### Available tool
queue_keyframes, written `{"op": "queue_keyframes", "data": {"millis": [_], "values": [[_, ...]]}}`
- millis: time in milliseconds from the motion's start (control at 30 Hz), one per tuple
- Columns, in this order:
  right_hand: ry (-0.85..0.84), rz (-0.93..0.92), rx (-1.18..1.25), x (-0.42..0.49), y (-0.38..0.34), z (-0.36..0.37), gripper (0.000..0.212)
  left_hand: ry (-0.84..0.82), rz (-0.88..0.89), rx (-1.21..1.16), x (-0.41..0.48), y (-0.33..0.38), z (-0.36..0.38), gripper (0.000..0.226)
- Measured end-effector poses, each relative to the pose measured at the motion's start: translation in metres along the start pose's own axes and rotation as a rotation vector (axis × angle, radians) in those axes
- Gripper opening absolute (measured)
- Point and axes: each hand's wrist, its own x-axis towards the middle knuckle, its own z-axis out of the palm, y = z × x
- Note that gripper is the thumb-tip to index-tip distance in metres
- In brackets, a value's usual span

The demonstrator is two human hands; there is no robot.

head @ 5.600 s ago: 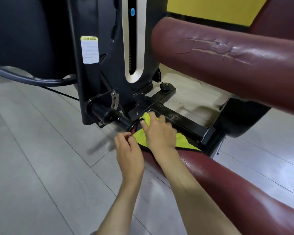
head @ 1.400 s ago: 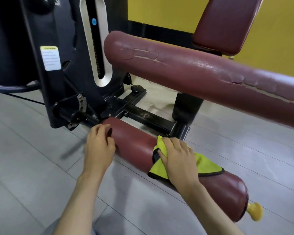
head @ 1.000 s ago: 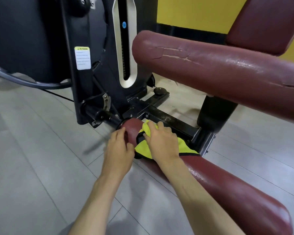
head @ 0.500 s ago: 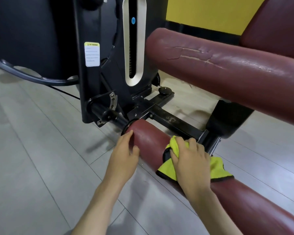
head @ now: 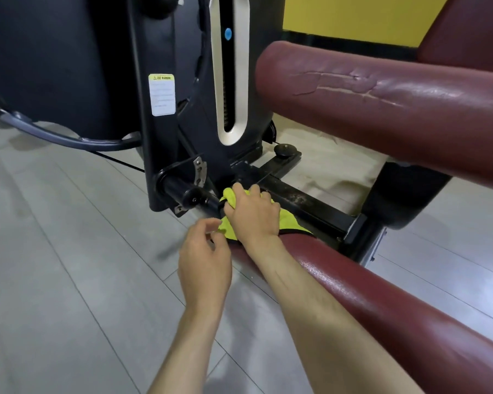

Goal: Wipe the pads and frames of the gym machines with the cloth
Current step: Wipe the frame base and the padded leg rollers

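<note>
— Where's the cloth [head: 289, 221]?
— Bunched on the lower pad [head: 382, 302], at its end by the black axle [head: 182, 191]. The right grip [head: 254, 214] is curled round it.
— Handling?
— Soft and light, I'd judge; hold it anywhere. The left grip [head: 204, 260] is just beside it; I can't tell if it's pinching.

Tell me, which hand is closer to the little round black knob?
Right. The right hand grips the yellow cloth this side of the knob; the left hand is further back and left, by the cloth's edge.

Even indoor light, sheen on the lower pad [head: 382, 302], soft shadows on the floor [head: 54, 280], wide-angle bending at edges
</note>
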Motion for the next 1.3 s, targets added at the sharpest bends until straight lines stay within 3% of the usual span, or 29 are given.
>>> {"op": "queue_keyframes", "data": {"millis": [233,367,567,733,867,933,1033,1233,1300], "values": [[-0.011,-0.016,-0.087,-0.036,0.038,-0.028,0.045,-0.024,0.087,0.001,-0.001,0.004,0.015,0.022],[-0.056,0.107,-0.079,-0.078,0.094,-0.05,0.046,-0.076,0.173,0.043,0.002,-0.001,0.019,0.022],[-0.173,0.259,-0.027,-0.122,0.141,-0.089,0.034,-0.11,0.155,0.074,0.01,-0.01,0.021,0.022],[-0.414,0.441,0.133,-0.088,0.178,-0.085,0.036,-0.11,0.166,0.06,0.008,-0.006,0.019,0.023],[-0.636,0.617,0.375,-0.068,0.199,-0.073,0.067,-0.122,0.184,0.006,0.004,-0.002,0.016,0.024],[-0.65,0.615,0.377,-0.069,0.199,-0.072,0.067,-0.118,0.184,-0.023,0.002,-0.001,0.015,0.025],[-0.486,0.517,0.318,-0.082,0.187,-0.075,0.058,-0.089,0.207,-0.027,-0.002,0.006,0.019,0.024],[0.095,0.349,-0.074,-0.144,0.135,-0.063,0.046,-0.053,0.302,-0.029,-0.015,0.022,0.032,0.023],[0.219,0.313,-0.117,-0.159,0.125,-0.054,0.047,-0.041,0.328,-0.028,-0.019,0.026,0.036,0.023]]}}
